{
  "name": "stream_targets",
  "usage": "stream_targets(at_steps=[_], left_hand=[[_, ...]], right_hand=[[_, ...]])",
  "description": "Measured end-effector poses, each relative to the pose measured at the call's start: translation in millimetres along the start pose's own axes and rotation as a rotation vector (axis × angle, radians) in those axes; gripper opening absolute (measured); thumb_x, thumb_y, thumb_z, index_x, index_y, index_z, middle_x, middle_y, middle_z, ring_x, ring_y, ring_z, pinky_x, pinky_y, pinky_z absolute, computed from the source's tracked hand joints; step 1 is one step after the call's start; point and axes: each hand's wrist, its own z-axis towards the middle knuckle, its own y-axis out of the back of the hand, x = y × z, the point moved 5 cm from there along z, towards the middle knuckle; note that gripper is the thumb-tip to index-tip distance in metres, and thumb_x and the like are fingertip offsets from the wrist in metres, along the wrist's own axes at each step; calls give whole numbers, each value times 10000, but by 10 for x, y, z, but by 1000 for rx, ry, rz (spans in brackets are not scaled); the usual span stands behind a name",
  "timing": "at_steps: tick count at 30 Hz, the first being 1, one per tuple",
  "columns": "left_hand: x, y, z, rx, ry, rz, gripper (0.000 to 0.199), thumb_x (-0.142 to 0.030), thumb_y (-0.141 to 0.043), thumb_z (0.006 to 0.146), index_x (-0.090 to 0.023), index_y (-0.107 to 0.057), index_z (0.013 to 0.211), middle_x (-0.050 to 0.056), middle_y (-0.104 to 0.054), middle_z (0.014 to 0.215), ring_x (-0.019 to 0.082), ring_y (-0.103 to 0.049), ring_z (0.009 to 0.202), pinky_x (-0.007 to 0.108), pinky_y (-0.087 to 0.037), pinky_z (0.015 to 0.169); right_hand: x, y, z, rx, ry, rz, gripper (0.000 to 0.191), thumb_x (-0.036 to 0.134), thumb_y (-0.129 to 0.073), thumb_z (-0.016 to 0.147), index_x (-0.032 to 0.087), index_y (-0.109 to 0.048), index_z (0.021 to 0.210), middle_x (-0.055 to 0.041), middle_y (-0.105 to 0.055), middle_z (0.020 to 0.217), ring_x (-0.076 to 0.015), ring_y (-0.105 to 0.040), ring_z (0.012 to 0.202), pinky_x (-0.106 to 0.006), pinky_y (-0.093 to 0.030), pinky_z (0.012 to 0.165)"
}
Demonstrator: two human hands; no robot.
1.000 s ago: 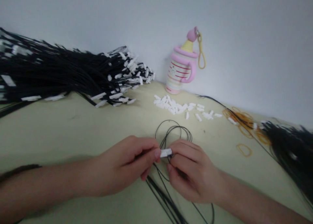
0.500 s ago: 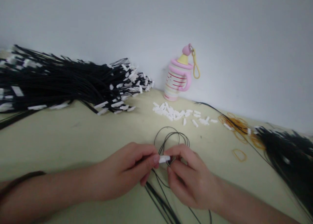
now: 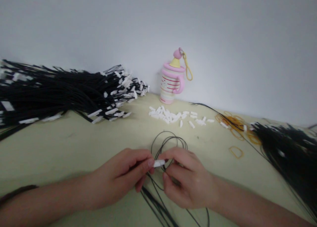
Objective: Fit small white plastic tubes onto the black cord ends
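Note:
Between thumb and fingers, my left hand [image 3: 126,172] pinches a small white connector [image 3: 159,163] that points to the right. My right hand [image 3: 189,175] is at the connector's right end, its fingers closed around thin black wire; the exact contact is hidden by the fingers. Loops of black wire [image 3: 182,139] rise behind both hands. More black wires [image 3: 157,204] run down from between the hands to the bottom edge.
A large bundle of black wires [image 3: 56,91] with white ends lies at the left. Loose white connectors [image 3: 167,114] lie before a pink cup [image 3: 170,83]. Yellow rubber bands [image 3: 236,151] and another wire bundle [image 3: 292,161] are at the right.
The whole view has shifted, so hands and objects appear slightly further left. The hands keep the same hold on the white connector and the wire.

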Motion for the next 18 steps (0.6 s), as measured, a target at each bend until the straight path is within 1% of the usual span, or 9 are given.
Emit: stream_targets(at_steps=[5, 8, 10, 13, 18], left_hand=[[17, -28, -6, 47, -13, 45, 400, -380, -328, 940, -165, -485, 642, -42, -485, 561, 89, -458, 533, 183, -353, 523], [5, -35, -7, 63, -25, 45, 404, -375, -325, 942, -167, -475, 630, -42, -483, 557, 90, -462, 539, 185, -351, 528], [-7, -35, -8, 59, -29, 26, 397, -368, -326, 943, -167, -472, 633, -45, -482, 558, 86, -458, 539, 180, -350, 528], [-14, -28, -9, 42, -12, 20, 393, -366, -328, 941, -166, -473, 635, -45, -485, 561, 87, -459, 541, 179, -357, 537], [-14, -31, -11, 75, -28, 16, 393, -372, -315, 940, -167, -472, 643, -38, -485, 561, 93, -457, 535, 189, -353, 527]], right_hand=[[-17, -31, 1, 26, 17, 2, 131, 132, -483, 724, 146, -534, 605, -53, -541, 695, -138, -508, 648, -273, -463, 596], [-6, -42, -10, 63, 28, -37, 160, 135, -482, 743, 138, -527, 589, -61, -529, 693, -144, -491, 651, -278, -451, 587], [8, -39, -11, 65, 41, -55, 170, 135, -479, 756, 132, -528, 593, -65, -521, 691, -146, -485, 653, -275, -445, 579], [13, -42, -1, 64, 35, -64, 151, 125, -473, 749, 139, -523, 607, -60, -510, 697, -145, -481, 659, -271, -444, 590], [14, -47, 17, 85, 15, -45, 125, 134, -466, 755, 143, -538, 653, -61, -524, 726, -148, -499, 679, -281, -465, 621]])
